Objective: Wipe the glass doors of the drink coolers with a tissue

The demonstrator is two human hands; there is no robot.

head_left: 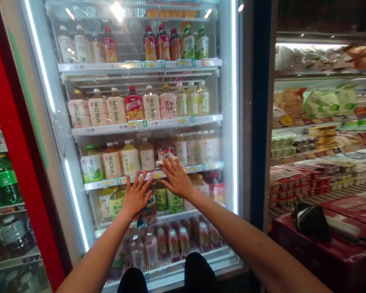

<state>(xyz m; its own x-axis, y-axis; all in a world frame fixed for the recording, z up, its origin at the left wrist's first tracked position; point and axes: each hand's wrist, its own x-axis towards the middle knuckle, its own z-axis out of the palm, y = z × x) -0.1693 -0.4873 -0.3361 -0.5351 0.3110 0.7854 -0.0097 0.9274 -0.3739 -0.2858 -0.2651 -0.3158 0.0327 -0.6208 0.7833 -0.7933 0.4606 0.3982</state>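
Note:
A tall display fridge with a glass door stands in front of me, lit by white strips down both sides. My left hand rests against the glass with its fingers spread, holding nothing. Just to its right, my right hand presses a crumpled white cloth flat on the door; part of the cloth is hidden under the fingers. Behind the glass, bottled drinks line several shelves. A red-labelled bottle stands on the shelf above my hands.
Dark red boxes are at the right, with a dark phone-like object on top. An open chilled shelf of packaged goods runs behind them. To the left, a red frame borders another cooler with green bottles. My knees show below.

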